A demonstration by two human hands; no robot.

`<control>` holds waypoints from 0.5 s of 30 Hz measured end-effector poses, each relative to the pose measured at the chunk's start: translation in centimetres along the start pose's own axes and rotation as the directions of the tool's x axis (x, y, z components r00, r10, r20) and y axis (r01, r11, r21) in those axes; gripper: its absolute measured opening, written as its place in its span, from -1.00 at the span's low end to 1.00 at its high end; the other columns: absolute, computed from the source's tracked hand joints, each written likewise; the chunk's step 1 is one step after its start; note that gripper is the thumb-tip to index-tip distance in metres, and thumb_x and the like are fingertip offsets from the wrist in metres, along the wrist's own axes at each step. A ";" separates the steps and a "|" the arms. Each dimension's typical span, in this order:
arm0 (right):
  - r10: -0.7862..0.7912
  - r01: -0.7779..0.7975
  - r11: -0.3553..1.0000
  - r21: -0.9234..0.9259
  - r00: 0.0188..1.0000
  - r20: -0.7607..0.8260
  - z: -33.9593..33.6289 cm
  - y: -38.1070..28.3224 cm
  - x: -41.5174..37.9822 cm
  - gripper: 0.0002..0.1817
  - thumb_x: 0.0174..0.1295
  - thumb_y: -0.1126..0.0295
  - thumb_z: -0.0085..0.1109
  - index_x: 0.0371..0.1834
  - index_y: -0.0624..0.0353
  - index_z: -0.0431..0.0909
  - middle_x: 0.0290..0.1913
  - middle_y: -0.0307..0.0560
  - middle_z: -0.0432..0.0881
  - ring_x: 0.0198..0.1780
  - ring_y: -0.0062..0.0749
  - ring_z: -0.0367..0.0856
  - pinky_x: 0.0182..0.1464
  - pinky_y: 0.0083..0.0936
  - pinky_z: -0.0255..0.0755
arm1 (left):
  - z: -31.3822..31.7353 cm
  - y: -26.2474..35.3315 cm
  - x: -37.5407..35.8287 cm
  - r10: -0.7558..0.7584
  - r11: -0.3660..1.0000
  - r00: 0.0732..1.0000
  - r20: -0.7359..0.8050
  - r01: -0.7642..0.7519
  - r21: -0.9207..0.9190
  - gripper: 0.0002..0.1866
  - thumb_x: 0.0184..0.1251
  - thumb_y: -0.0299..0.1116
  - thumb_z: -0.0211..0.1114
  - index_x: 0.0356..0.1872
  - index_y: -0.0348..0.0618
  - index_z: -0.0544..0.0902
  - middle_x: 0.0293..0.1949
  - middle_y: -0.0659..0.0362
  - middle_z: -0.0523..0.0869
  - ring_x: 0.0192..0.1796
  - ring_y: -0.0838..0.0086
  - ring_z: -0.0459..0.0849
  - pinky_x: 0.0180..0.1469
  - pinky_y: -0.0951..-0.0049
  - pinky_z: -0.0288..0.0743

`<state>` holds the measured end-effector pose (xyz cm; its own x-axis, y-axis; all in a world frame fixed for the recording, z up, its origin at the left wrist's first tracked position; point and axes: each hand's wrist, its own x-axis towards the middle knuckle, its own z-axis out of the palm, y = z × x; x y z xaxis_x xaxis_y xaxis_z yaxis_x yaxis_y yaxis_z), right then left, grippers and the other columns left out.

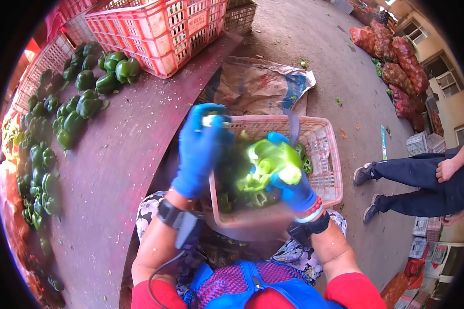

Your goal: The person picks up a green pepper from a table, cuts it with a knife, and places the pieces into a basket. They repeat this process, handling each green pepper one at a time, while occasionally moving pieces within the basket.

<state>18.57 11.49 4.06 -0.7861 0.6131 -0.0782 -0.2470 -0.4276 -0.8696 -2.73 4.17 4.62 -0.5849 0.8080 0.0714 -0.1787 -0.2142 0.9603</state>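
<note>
In a blue glove, my right hand (pixel 300 193) holds a cut-open green pepper (pixel 268 162), its pale inside showing, above the pink crate (pixel 331 154). A grey curved blade (pixel 294 126) rises beside that hand's fingers; its handle is hidden. My left hand (pixel 197 154), also blue-gloved and blurred, is closed at the crate's left edge, with something whitish between its fingers that I cannot make out. More green pepper pieces (pixel 305 158) lie inside the crate, partly blurred.
Whole green peppers (pixel 73 123) lie on the reddish table (pixel 113 149) at left, near a large red crate (pixel 165 36). A paper sack (pixel 252 85) is beyond the pink crate. At right stands a person (pixel 423 177), with filled net sacks (pixel 397 67) behind.
</note>
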 end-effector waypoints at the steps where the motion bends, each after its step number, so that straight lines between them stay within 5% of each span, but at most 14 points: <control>1: -0.013 0.012 1.000 0.023 1.000 0.012 -0.3 -0.3 0.0 -0.14 0.14 0.48 0.45 0.54 0.07 0.23 0.12 -0.14 0.60 -0.17 -0.55 0.64 -0.35 -0.63 0.53 | -1.0 0.7 0.2 -0.096 0.968 0.995 -0.011 0.091 -0.235 -0.73 0.51 -0.36 0.18 0.15 -0.14 0.53 -0.14 0.06 0.72 -0.27 0.42 0.73 -0.18 0.37 0.71; 3: -0.041 0.038 0.997 0.068 0.998 0.037 -0.8 -0.8 0.0 -0.15 0.15 0.47 0.44 0.53 0.09 0.23 0.13 -0.12 0.60 -0.11 -0.53 0.65 -0.32 -0.64 0.55 | -2.4 0.1 -1.0 -0.210 0.900 0.971 0.113 0.237 -0.365 -0.74 0.52 -0.31 0.18 0.12 -0.14 0.53 -0.10 0.02 0.71 -0.21 0.36 0.74 -0.19 0.31 0.72; 4: -0.072 0.071 0.997 0.013 0.993 0.096 -0.7 -1.3 -0.1 -0.20 0.22 0.41 0.39 0.53 0.09 0.23 0.18 -0.09 0.58 0.04 -0.44 0.65 -0.08 -0.52 0.61 | -2.5 -0.4 -1.8 -0.299 0.853 0.939 0.168 0.342 -0.395 -0.75 0.52 -0.30 0.18 0.10 -0.15 0.53 -0.11 0.02 0.71 -0.21 0.35 0.74 -0.18 0.31 0.72; 6: -0.189 0.250 0.877 -0.411 0.965 0.184 -1.4 -2.0 0.1 -0.19 0.20 0.34 0.43 0.51 0.10 0.24 0.22 -0.10 0.56 0.12 -0.37 0.62 0.07 -0.42 0.58 | -1.9 -1.1 -3.9 -0.426 0.807 0.877 0.223 0.480 -0.345 -0.79 0.52 -0.27 0.20 0.00 -0.14 0.56 -0.11 0.01 0.72 -0.18 0.30 0.74 -0.16 0.24 0.71; 10: -0.233 0.434 0.446 -0.783 0.901 0.366 1.4 -4.7 0.1 -0.16 -0.17 0.26 0.69 0.28 0.03 0.50 0.20 -0.05 0.57 0.19 -0.26 0.57 0.19 -0.31 0.50 | 0.9 -5.7 -5.0 -0.191 0.975 0.868 0.459 0.223 -0.015 -0.71 0.44 -0.35 0.31 0.12 -0.10 0.60 0.02 0.06 0.73 0.11 0.29 0.70 0.19 0.24 0.59; 11: -0.178 0.418 0.316 -0.852 0.908 0.380 1.4 -4.9 0.0 -0.23 -0.16 0.29 0.67 0.22 0.03 0.55 0.18 -0.03 0.57 0.16 -0.25 0.58 0.16 -0.31 0.50 | 1.2 -5.1 -5.2 -0.054 0.993 0.852 0.521 -0.007 0.114 -0.61 0.35 -0.44 0.37 0.18 -0.09 0.57 0.08 0.09 0.72 0.17 0.32 0.67 0.24 0.25 0.55; 12: -0.113 0.344 0.332 -0.879 0.939 0.325 1.1 -4.9 0.0 -0.33 -0.11 0.33 0.64 0.16 0.07 0.58 0.09 -0.07 0.62 0.06 -0.31 0.63 0.09 -0.36 0.50 | 1.6 -3.7 -5.2 0.085 0.945 0.816 0.571 -0.247 0.213 -0.50 0.27 -0.53 0.43 0.24 -0.08 0.54 0.14 0.11 0.71 0.24 0.34 0.64 0.30 0.26 0.51; 15: -0.044 0.100 0.674 -0.732 0.995 0.095 -0.8 -4.1 -0.3 -0.43 0.00 0.34 0.59 0.12 0.12 0.59 -0.01 -0.12 0.67 -0.02 -0.40 0.65 0.07 -0.44 0.51 | 2.0 -5.9 -4.9 -0.077 0.964 0.778 0.623 -0.103 0.247 -0.44 0.26 -0.51 0.45 0.28 -0.06 0.50 0.22 0.11 0.67 0.26 0.35 0.63 0.32 0.30 0.51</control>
<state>20.32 13.62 7.27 -0.8246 0.5657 0.0067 0.1702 0.2593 -0.9507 2.77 2.55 -0.86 0.0515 0.9874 0.1500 0.0833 -0.1539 0.9846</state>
